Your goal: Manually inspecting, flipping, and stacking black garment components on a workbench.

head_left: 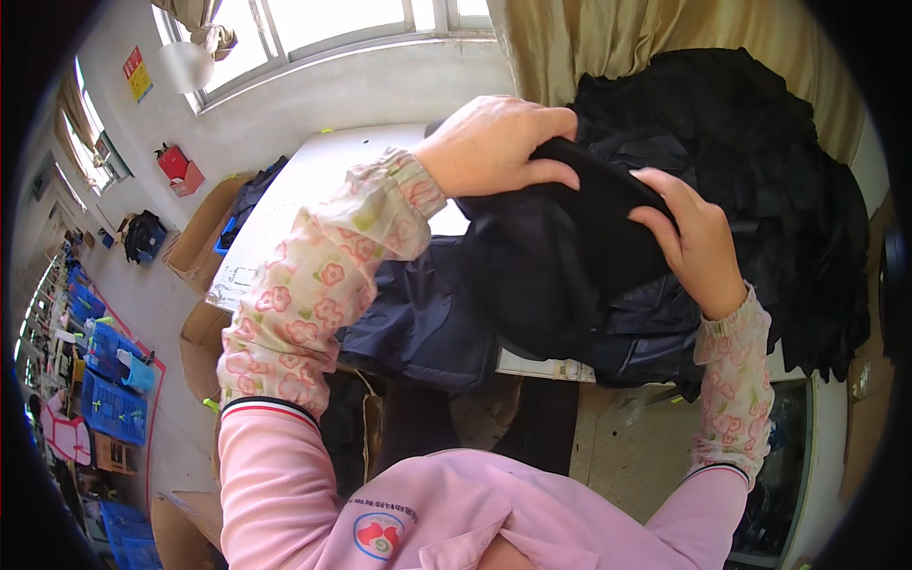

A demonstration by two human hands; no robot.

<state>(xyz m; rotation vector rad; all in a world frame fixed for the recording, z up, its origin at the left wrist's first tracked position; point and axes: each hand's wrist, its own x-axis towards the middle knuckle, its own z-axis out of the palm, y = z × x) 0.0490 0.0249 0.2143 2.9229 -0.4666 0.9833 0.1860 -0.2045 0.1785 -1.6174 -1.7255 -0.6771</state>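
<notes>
A piece of black fabric [598, 223], perhaps part of a garment, hangs from both my hands above the table. My left hand [503, 142] pinches its upper edge between thumb and fingers. At the right end of that edge, my right hand [689, 233] grips it the same way. The lower part of the cloth is blurred, so its exact kind does not show. Beneath it lie dark navy garment pieces [418, 318] that reach over the table's front edge.
A large heap of black garments [750, 180] covers the right of the white table [332, 171]. Cardboard boxes [201, 347] stand along its left side. Beige curtains [608, 38] hang behind. Blue plastic crates [112, 408] sit on the floor far left.
</notes>
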